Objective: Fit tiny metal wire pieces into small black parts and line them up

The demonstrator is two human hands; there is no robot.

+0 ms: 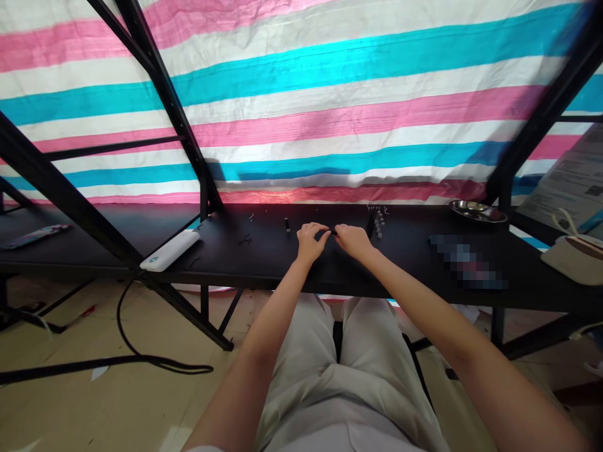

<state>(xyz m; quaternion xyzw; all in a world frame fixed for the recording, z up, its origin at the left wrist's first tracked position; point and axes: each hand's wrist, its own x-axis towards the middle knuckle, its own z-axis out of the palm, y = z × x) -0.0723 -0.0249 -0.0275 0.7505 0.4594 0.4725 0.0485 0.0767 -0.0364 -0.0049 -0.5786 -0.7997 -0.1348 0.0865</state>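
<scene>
Both my hands rest on the black table (264, 263), meeting near its middle. My left hand (311, 240) has its fingers curled in a pinch. My right hand (353, 240) is curled too, its fingertips touching the left hand's. A small dark part (333, 233) shows between the fingertips of both hands; I cannot make out what it is. A small black cylinder (287, 226) stands just left of my left hand. A cluster of small black and silver parts (375, 221) lies just right of my right hand.
A white power bank (170, 250) lies at the table's left front with a black cable dropping to the floor. A metal dish (477, 211) sits at the back right. Black frame struts (169, 107) cross overhead, and a striped tarp hangs behind. A beige pouch (577, 254) is far right.
</scene>
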